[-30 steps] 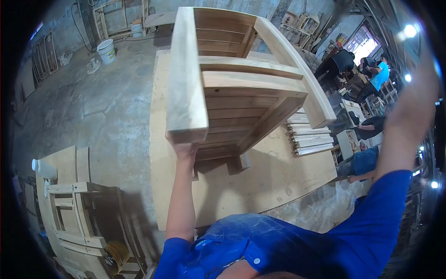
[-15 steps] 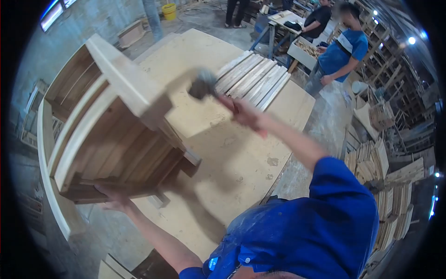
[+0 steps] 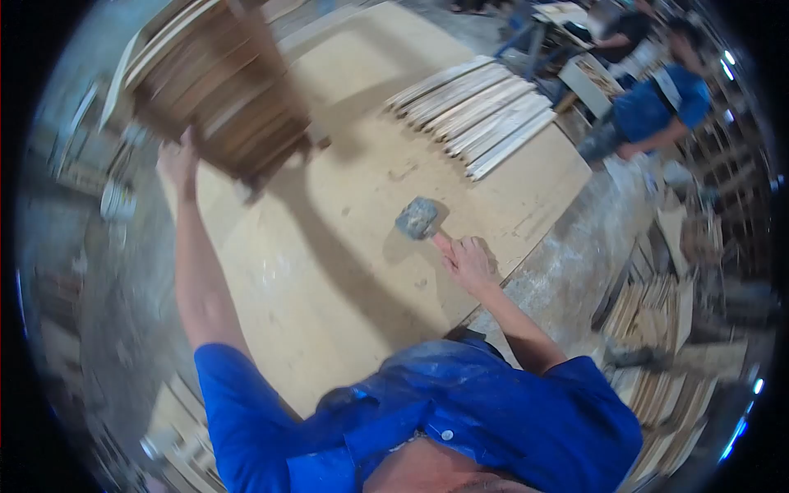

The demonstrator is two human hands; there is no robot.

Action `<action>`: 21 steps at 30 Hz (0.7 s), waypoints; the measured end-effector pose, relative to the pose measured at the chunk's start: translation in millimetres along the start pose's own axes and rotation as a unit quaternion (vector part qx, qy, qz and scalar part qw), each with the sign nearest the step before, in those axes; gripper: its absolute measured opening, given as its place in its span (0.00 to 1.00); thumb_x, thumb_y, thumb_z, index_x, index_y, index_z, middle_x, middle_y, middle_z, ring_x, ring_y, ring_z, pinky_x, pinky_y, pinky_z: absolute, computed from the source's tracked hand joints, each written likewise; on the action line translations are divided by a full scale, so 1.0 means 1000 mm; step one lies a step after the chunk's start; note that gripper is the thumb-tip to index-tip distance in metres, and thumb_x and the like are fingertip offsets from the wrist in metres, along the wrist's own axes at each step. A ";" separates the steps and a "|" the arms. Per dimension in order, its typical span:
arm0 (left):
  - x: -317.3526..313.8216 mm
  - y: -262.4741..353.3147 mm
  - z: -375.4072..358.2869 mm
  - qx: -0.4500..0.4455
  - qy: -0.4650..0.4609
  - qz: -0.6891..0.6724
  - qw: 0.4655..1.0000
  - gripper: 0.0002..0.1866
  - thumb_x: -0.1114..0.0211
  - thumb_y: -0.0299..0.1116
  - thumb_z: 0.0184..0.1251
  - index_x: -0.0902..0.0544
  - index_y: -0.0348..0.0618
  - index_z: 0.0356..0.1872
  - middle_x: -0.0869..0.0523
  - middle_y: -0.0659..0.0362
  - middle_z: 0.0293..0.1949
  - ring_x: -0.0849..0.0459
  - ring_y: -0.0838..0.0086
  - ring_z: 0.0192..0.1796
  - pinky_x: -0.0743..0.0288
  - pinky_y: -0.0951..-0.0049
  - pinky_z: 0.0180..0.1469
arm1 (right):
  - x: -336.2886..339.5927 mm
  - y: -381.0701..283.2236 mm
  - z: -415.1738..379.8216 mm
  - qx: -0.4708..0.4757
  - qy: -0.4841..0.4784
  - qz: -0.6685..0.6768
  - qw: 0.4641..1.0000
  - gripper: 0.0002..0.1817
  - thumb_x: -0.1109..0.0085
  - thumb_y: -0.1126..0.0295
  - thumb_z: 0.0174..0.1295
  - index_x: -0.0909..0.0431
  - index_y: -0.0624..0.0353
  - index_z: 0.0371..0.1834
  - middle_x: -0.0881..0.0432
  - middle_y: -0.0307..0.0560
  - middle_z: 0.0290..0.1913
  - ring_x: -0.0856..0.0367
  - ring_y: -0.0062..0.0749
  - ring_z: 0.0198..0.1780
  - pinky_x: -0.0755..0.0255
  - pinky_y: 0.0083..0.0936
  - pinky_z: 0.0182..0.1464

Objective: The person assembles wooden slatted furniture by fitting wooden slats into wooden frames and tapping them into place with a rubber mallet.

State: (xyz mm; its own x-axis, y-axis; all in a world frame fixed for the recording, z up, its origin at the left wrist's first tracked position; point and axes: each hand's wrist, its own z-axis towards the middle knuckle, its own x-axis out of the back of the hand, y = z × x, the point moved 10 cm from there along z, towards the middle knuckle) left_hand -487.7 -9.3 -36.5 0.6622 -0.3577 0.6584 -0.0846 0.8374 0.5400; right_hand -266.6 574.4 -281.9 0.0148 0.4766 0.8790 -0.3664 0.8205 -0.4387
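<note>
A wooden piece of furniture with a slatted panel (image 3: 218, 94) is tilted over the far left of the pale table board (image 3: 329, 238), blurred by motion. My left hand (image 3: 179, 160) grips its near left edge, arm stretched out. My right hand (image 3: 471, 263) is closed round the reddish handle of a mallet. The mallet's dark, worn head (image 3: 417, 218) rests on or just above the board, right of its middle; contact cannot be made out.
Beyond the mallet, several wooden slats (image 3: 477, 111) lie side by side on the board. A person in a blue shirt (image 3: 657, 103) and another in dark clothes are at the upper right, near a box (image 3: 590, 84) of wood pieces. Stacked wood (image 3: 649, 316) stands at right.
The furniture has moved away to the upper left, with my left hand on it. My right hand has brought the mallet down and nearer to me. The view has shifted.
</note>
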 end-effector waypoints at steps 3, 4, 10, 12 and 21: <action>0.019 -0.030 -0.096 0.092 0.026 0.031 0.995 0.59 0.26 0.66 0.53 0.37 0.23 0.71 0.28 0.32 0.68 0.29 0.46 0.72 0.37 0.56 0.74 | -0.007 -0.002 -0.008 0.005 -0.006 -0.016 1.000 0.17 0.33 0.60 0.58 0.24 0.59 0.43 0.24 0.56 0.41 0.25 0.55 0.45 0.28 0.48 0.49; 0.017 -0.054 -0.143 0.110 0.041 0.007 0.993 0.59 0.26 0.65 0.54 0.39 0.23 0.72 0.31 0.34 0.70 0.33 0.45 0.73 0.40 0.54 0.75 | 0.007 -0.003 -0.009 -0.003 0.032 -0.016 0.999 0.19 0.32 0.60 0.57 0.23 0.59 0.45 0.23 0.56 0.42 0.25 0.55 0.46 0.29 0.49 0.50; 0.144 -0.044 -0.490 0.188 0.036 0.093 0.977 0.42 0.24 0.44 0.55 0.32 0.36 0.69 0.29 0.40 0.65 0.31 0.46 0.69 0.36 0.53 0.71 | 0.033 -0.022 -0.008 0.029 0.043 0.044 0.998 0.26 0.30 0.64 0.56 0.23 0.62 0.58 0.22 0.61 0.54 0.26 0.57 0.56 0.30 0.48 0.58; 0.221 -0.039 -0.590 0.285 0.087 0.148 0.943 0.40 0.25 0.42 0.55 0.30 0.36 0.67 0.28 0.40 0.64 0.30 0.47 0.68 0.35 0.54 0.71 | 0.018 -0.035 -0.010 0.094 0.012 0.001 0.996 0.28 0.31 0.63 0.58 0.24 0.63 0.60 0.23 0.62 0.57 0.26 0.56 0.58 0.31 0.46 0.61; 0.482 -0.028 -0.817 0.438 0.349 0.327 0.761 0.35 0.25 0.39 0.57 0.26 0.33 0.63 0.21 0.44 0.57 0.24 0.50 0.62 0.30 0.57 0.67 | -0.056 -0.213 0.024 0.229 -0.090 0.149 0.958 0.29 0.33 0.56 0.65 0.26 0.62 0.64 0.23 0.51 0.55 0.24 0.42 0.54 0.29 0.37 0.53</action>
State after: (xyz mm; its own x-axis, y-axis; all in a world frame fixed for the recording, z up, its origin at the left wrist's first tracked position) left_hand 442.3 133.0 -162.6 0.4735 0.5802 0.6627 -0.8274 0.0349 0.5606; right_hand -211.8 365.2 -233.6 -0.2985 0.5726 0.7636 -0.6993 0.4133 -0.5833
